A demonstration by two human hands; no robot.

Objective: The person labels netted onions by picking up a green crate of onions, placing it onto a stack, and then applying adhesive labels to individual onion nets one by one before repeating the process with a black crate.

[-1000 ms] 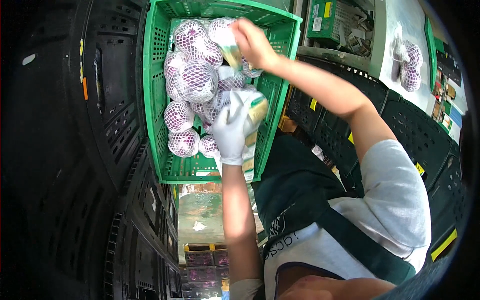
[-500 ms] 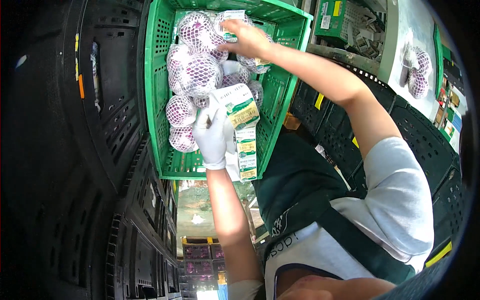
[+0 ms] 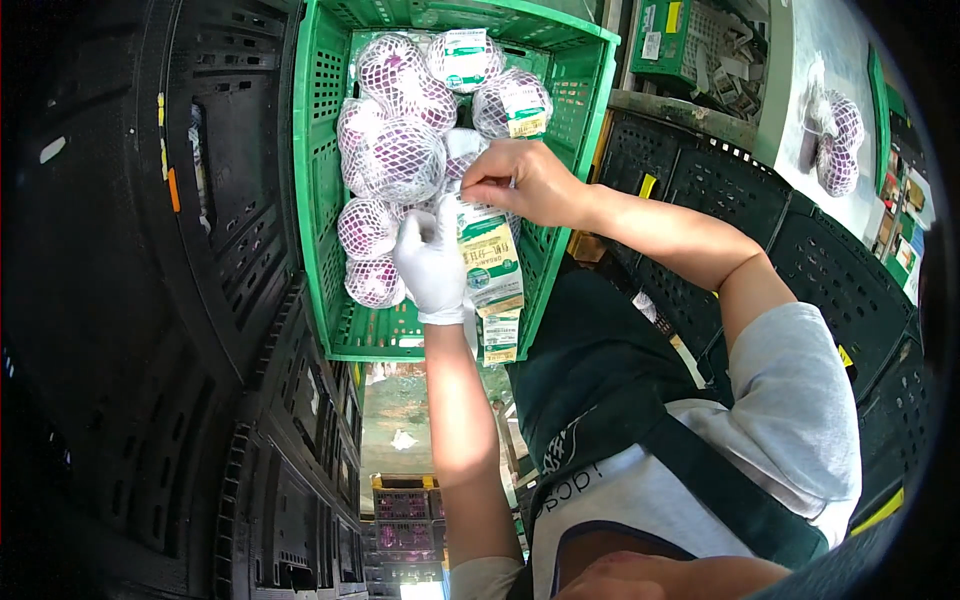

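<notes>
My left hand (image 3: 430, 265), in a white glove, grips a strip of white, green and cream printed labels (image 3: 490, 265) that hangs down the right side of a green crate (image 3: 318, 200). My bare right hand (image 3: 515, 178) pinches at the strip's upper end, just right of my left thumb. Beneath and around both hands lie several net bags (image 3: 398, 160) of round purple produce. Two bags at the crate's far right carry similar labels, one on the back bag (image 3: 465, 60) and one on the bag nearer me (image 3: 525, 110).
Tall black crates (image 3: 230, 170) stand along the left, more black crates (image 3: 730, 210) along the right. A small green crate of scraps (image 3: 680, 40) is at upper right, beside a pale surface (image 3: 790, 80) with another netted bag (image 3: 838, 145). Crates with purple contents (image 3: 400, 505) show low behind me.
My right hand has left the labelled bags at the back and come down to the strip beside my left hand. The strip's upper label, earlier tilted, lies straighter now.
</notes>
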